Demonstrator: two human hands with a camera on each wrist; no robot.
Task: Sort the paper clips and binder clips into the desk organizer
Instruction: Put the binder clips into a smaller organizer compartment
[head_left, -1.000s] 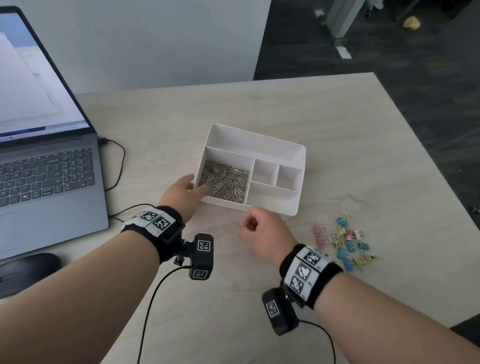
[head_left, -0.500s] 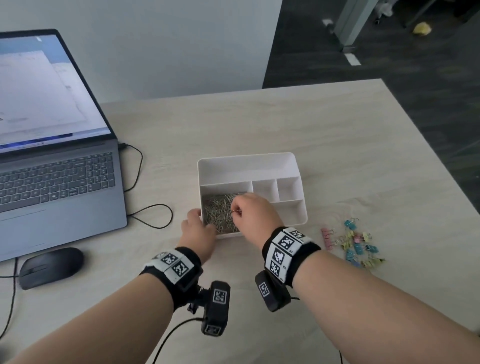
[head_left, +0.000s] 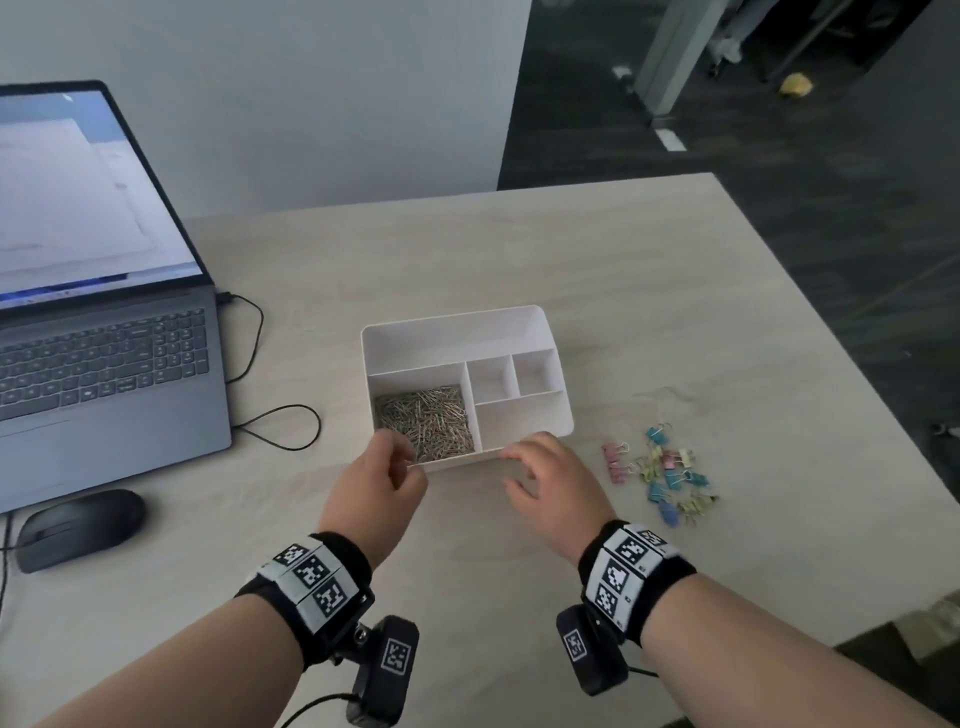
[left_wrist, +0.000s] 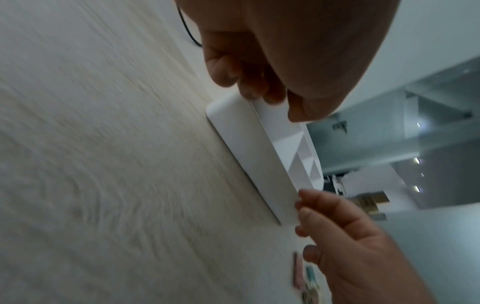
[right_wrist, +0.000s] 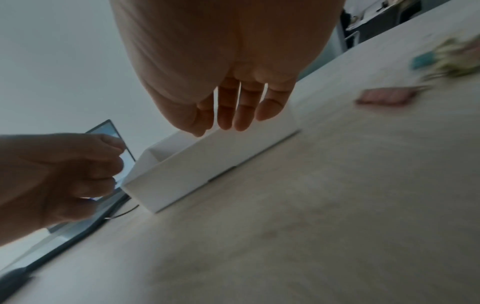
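— What was hidden or hard to make out?

— The near-left corner of the desk organizer (head_left: 457, 325) was covered by the left hand (head_left: 376, 491) in the head view. Both wrist views were smeared by blur, so the binder clips (head_left: 662, 475) were reduced there to pastel smudges. Whether the left fingers (left_wrist: 228, 67) actually touched the organizer's wall could not be told.

— How were the hands placed against the task's things?

— The left hand was held at the organizer's near-left corner, fingers loosely curled, nothing seen in its grasp. The right hand (head_left: 550, 491) was held just before the near wall, fingers relaxed and slightly spread, nothing carried. The binder clips were scattered on the desk (head_left: 597, 244) to the right of that hand, near the organizer but apart from it.

— And the compartments?

— The paper clips (head_left: 426, 423) were heaped in the near-left compartment. Nothing was seen in the long rear compartment, the two small middle ones or the near-right one.

— Anything else on the desk?

— A laptop (head_left: 98, 332), cut off at the left edge, a black mouse (head_left: 78, 527) and a looped cable (head_left: 270, 421) were seen at the left.
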